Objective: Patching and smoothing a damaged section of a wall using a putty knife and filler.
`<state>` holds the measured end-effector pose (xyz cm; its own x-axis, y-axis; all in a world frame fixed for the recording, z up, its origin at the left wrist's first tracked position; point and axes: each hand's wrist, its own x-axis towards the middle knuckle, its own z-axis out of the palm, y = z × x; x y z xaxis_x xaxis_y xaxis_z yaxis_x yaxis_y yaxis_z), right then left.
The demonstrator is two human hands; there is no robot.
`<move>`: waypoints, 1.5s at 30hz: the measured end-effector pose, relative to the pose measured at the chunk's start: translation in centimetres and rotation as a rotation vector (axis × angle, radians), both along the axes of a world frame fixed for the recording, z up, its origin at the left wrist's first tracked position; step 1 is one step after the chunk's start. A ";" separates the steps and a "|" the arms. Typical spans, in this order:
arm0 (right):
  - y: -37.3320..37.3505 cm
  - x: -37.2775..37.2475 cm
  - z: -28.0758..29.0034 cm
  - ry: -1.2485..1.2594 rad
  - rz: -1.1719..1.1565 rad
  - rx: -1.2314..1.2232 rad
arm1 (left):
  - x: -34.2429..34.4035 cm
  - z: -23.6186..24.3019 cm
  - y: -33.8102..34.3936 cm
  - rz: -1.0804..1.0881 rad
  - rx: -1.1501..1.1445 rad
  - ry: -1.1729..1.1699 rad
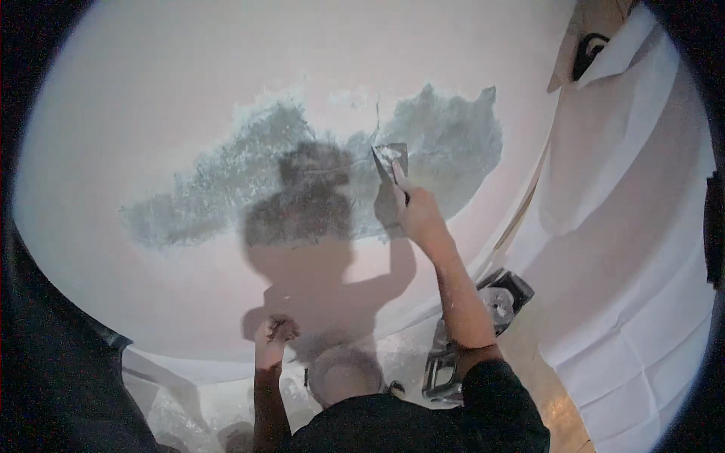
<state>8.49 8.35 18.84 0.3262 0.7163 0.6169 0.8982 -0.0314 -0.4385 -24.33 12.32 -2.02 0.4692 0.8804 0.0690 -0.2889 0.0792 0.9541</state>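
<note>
From where I watch, my right grip (419, 211) is closed firmly around a scraper (393, 155), with 1 finger stretched out along it toward the blade and white material lying on the metal. The scraper is over the grey patch (453, 147) on the pale wall (181, 83), right of the patch's middle and just under a thin dark crack (377, 109). My left grip (277, 330) hangs low, in front of the wall and well apart from the scraper; its fingers are curled, but at this size I cannot tell whether they hold anything. I judge this to be the moment for careful blade work around that crack. To do it well, I would lay the edge at a shallow angle, press evenly so neither corner digs in, and make each pass 1 smooth stroke rather than several short dabs. The finger behind the blade should help steer the pressure. I would go gently along the ragged upper border of the patch, where a corner could tear the surface. The body's shadow (302, 257) falls across the middle of the patch, so I would lean aside now and then to check for ridges in better light.
</note>
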 end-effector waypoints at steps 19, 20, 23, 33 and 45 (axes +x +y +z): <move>0.1 -0.4 -0.8 0.123 -0.113 -0.031 | -4.0 -0.4 -0.4 0.199 -0.070 0.028; 0.0 -0.7 -0.6 0.123 -0.112 -0.036 | -4.4 -1.0 -0.3 0.200 -0.075 0.028; 0.0 -1.9 0.1 0.131 -0.110 0.013 | -6.4 -2.6 0.5 0.163 -0.045 -0.029; 1.1 -1.6 -1.7 0.105 -0.079 0.126 | -9.2 -1.1 -0.9 0.230 -0.008 0.063; 0.8 0.9 -0.6 0.098 -0.090 0.057 | -9.2 -3.6 -0.2 0.290 -0.017 0.040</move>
<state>9.36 9.16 18.21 0.4488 0.6456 0.6179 0.8454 -0.0826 -0.5278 -33.57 12.12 -5.60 0.2000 0.9790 0.0396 -0.2636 0.0148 0.9645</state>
